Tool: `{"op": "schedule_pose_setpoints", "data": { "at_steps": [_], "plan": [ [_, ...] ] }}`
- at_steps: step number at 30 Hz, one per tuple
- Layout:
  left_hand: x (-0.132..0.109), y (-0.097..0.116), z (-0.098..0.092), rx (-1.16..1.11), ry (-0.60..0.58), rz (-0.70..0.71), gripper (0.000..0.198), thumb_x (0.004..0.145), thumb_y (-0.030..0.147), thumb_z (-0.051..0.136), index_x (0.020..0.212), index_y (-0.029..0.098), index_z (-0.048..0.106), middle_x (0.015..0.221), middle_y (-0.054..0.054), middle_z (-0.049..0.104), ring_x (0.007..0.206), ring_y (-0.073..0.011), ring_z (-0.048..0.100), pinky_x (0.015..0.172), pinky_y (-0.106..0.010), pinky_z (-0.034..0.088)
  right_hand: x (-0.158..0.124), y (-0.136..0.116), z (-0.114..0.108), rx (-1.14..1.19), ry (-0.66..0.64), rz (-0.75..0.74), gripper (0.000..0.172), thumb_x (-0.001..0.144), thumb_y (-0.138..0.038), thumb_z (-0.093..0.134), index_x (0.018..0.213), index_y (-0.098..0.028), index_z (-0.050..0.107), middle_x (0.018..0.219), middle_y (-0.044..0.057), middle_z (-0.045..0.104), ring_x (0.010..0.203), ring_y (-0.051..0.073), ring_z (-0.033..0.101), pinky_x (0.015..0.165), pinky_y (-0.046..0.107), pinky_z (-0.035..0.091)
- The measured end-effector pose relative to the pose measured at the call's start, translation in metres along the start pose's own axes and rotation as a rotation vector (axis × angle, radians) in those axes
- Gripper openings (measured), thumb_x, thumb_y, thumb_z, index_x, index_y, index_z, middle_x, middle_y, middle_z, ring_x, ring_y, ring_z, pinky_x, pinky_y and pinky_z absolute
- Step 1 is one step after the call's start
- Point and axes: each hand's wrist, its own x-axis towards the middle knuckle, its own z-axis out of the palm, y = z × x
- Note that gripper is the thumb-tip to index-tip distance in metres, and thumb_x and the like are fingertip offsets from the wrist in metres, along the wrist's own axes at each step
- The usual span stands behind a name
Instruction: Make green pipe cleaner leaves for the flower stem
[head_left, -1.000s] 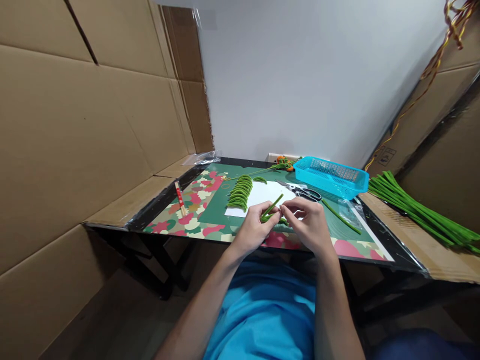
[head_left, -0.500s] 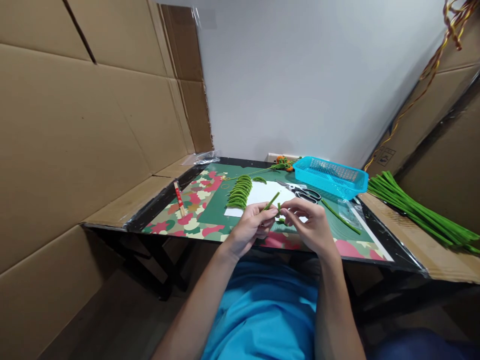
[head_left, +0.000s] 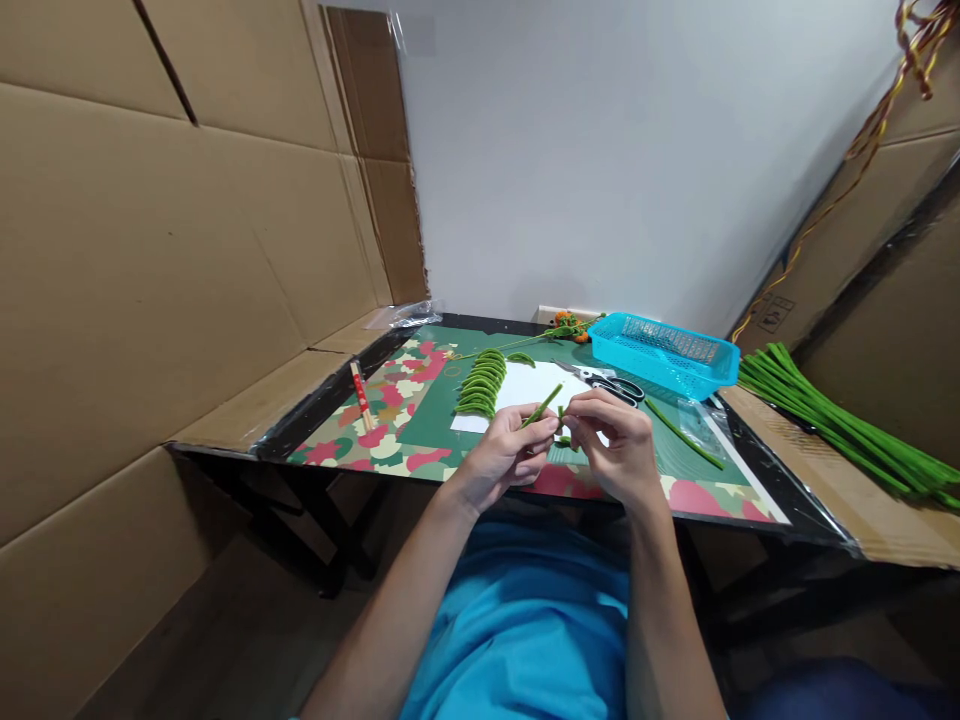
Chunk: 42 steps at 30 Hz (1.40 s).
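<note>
Head: stem (head_left: 544, 403) (diagonal, tip upper-right)

- The held stem (head_left: 551, 397) is showing plain green.
- The row of curved pieces (head_left: 481, 383) is showing a yellower green.
- The paper (head_left: 523, 388) is gleaming white.
- The table cover (head_left: 424, 428) is showing deep green in its middle, while its border is displaying camouflage blotches of pinkish red, cream, green and brown.
- The scissors (head_left: 621, 388) are showing black and pale grey handles.
- The basket (head_left: 660, 372) is glowing turquoise, its lattice sides forming a perforated pattern.
- The flowers (head_left: 562, 320) are showing orange.
- The stem bundle (head_left: 832, 420) is looking vivid green.
- The wrapper (head_left: 361, 393) is showing red with whitish marks.
- The shirt (head_left: 517, 630) is showing bright blue.
</note>
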Motion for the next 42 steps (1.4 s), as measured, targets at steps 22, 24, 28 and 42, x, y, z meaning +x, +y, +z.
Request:
{"op": "schedule_pose_setpoints", "data": {
  "at_steps": [22, 24, 28, 42],
  "plan": [
    [0.001, -0.006, 0.004, 0.051, 0.003, 0.083, 0.03, 0.088, 0.038, 0.081, 0.089, 0.017, 0.06, 0.07, 0.008, 0.045, 0.043, -0.0014, 0.036, 0.035, -0.013, 0.032, 0.004, -0.004, -0.003, 0.128, -0.034, 0.138, 0.021, 0.098, -0.036, 0.069, 0.085, -0.02, 0.069, 0.081, 0.002, 0.065, 0.067, 0.015, 0.062, 0.06, 0.026, 0.051],
    [0.001, -0.008, 0.004, 0.103, 0.022, 0.113, 0.032, 0.087, 0.04, 0.081, 0.088, 0.017, 0.06, 0.068, 0.008, 0.045, 0.043, -0.002, 0.037, 0.035, -0.014, 0.034, 0.005, -0.005, -0.004, 0.085, -0.031, 0.117, 0.02, 0.098, -0.034, 0.069, 0.084, -0.019, 0.07, 0.08, 0.002, 0.065, 0.068, 0.015, 0.062, 0.061, 0.026, 0.051],
    [0.002, -0.011, 0.002, 0.194, 0.024, 0.145, 0.034, 0.087, 0.043, 0.081, 0.082, 0.016, 0.061, 0.059, 0.009, 0.041, 0.041, -0.0037, 0.036, 0.035, -0.015, 0.035, 0.005, -0.006, -0.003, 0.044, -0.02, 0.06, 0.018, 0.099, -0.029, 0.068, 0.084, -0.019, 0.073, 0.082, 0.004, 0.068, 0.068, 0.015, 0.062, 0.059, 0.027, 0.049],
    [0.003, -0.008, 0.004, 0.112, -0.001, 0.091, 0.029, 0.09, 0.041, 0.078, 0.088, 0.017, 0.061, 0.061, 0.009, 0.042, 0.042, -0.0039, 0.036, 0.035, -0.015, 0.035, 0.006, 0.004, -0.007, 0.016, 0.021, 0.017, 0.03, 0.106, -0.024, 0.051, 0.125, -0.028, 0.074, 0.126, 0.008, 0.065, 0.088, 0.017, 0.067, 0.064, 0.028, 0.053]
  ]
}}
